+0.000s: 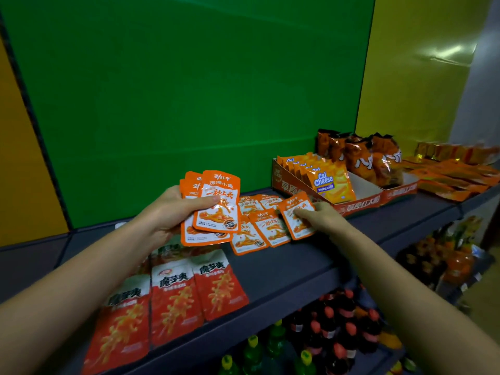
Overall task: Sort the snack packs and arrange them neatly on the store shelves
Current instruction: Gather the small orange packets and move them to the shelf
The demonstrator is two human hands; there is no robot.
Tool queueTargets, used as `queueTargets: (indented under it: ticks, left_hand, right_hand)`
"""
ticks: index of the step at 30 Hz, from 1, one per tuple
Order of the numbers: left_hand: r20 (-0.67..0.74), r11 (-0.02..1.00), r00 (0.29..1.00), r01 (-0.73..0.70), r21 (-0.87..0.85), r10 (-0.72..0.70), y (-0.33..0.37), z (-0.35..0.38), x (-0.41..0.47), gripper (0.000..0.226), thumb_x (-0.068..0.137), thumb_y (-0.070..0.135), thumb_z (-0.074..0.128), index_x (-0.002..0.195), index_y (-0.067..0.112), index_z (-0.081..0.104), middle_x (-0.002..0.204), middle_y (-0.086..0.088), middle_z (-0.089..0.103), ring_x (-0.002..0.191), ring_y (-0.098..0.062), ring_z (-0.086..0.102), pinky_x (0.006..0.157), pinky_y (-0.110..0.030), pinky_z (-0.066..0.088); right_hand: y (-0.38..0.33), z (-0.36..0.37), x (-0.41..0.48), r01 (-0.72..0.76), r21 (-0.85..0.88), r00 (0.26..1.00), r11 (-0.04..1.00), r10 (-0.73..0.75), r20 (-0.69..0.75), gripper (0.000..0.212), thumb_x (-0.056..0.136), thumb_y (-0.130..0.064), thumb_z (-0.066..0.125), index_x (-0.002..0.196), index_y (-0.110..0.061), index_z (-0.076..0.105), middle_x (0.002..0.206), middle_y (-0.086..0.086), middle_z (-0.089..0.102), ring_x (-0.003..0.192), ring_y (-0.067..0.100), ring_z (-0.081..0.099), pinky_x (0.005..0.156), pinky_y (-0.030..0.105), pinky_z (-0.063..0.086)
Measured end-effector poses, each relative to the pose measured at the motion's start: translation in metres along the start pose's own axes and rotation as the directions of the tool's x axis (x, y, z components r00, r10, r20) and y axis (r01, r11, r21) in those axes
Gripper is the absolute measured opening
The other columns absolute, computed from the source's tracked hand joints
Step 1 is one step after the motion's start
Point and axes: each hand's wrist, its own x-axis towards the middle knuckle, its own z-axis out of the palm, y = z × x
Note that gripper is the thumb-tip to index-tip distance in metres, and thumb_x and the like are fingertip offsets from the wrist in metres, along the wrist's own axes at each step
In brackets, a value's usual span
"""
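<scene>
My left hand grips a fanned stack of small orange snack packs, held upright above the grey shelf. My right hand pinches one more orange pack at the right end of a loose pile of the same packs lying flat on the shelf. Three larger red-and-white packs lie side by side near the shelf's front edge, below my left hand.
A cardboard display box with Cal Cheese wafer packs stands to the right, orange chip bags behind it, and more orange packs further right. Bottles fill the lower shelf. A green panel backs the shelf.
</scene>
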Motion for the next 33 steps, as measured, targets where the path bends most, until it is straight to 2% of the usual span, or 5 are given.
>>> queueTargets:
  ticks: [10,20,25,30,33]
  left_hand:
    - [-0.124,0.998,0.991,0.057,-0.009,-0.057,-0.010,0.045,-0.004,0.022,0.078,0.010,0.070,0.097,0.010,0.062,0.073,-0.007,0.075,0.057,-0.019,0.071,0.051,-0.028,0.058]
    - [-0.270,0.999,0.962,0.045,-0.012,-0.047,-0.023,0.088,-0.015,0.019,0.077,0.015,0.072,0.094,0.014,0.063,0.075,-0.004,0.076,0.059,-0.017,0.072,0.057,-0.030,0.059]
    - [-0.289,0.997,0.955,0.049,-0.058,-0.064,-0.025,0.109,-0.021,0.019,0.077,0.014,0.073,0.094,0.012,0.065,0.077,-0.008,0.076,0.062,-0.020,0.072,0.060,-0.034,0.060]
    - [-0.338,0.996,0.939,0.025,-0.089,-0.054,-0.032,0.131,-0.029,0.027,0.074,0.012,0.075,0.097,0.015,0.062,0.077,-0.005,0.076,0.063,-0.019,0.072,0.058,-0.032,0.060]
    - [-0.366,0.993,0.927,0.043,-0.112,-0.081,-0.032,0.130,-0.038,0.025,0.077,0.015,0.073,0.098,0.016,0.059,0.073,-0.004,0.075,0.058,-0.018,0.071,0.053,-0.031,0.058]
  right_hand:
    - [0.007,-0.014,0.042,0.144,-0.648,0.988,0.748,-0.075,0.132,0.055,0.090,-0.053,0.048,0.110,-0.003,0.061,0.118,0.015,0.062,0.107,0.030,0.059,0.084,0.034,0.045]
    - [-0.014,-0.038,0.008,0.347,-0.839,0.898,0.418,-0.405,0.170,0.051,0.096,-0.046,0.041,0.122,-0.004,0.052,0.124,0.015,0.058,0.115,0.033,0.055,0.088,0.038,0.046]
    - [-0.017,-0.036,-0.020,0.618,-0.466,0.786,0.633,-0.508,0.353,0.061,0.094,-0.059,0.028,0.096,-0.012,0.068,0.102,0.010,0.068,0.097,0.029,0.061,0.084,0.039,0.046]
    - [-0.004,-0.015,-0.028,0.574,-0.115,0.754,0.811,-0.469,0.460,0.049,0.089,-0.055,0.048,0.065,-0.011,0.049,0.070,0.008,0.058,0.067,0.018,0.051,0.063,0.033,0.038]
    - [0.001,-0.014,-0.025,0.416,0.139,0.763,0.899,-0.428,0.485,0.056,0.085,-0.048,0.059,0.083,0.008,0.057,0.090,0.027,0.067,0.076,0.029,0.061,0.076,0.043,0.049]
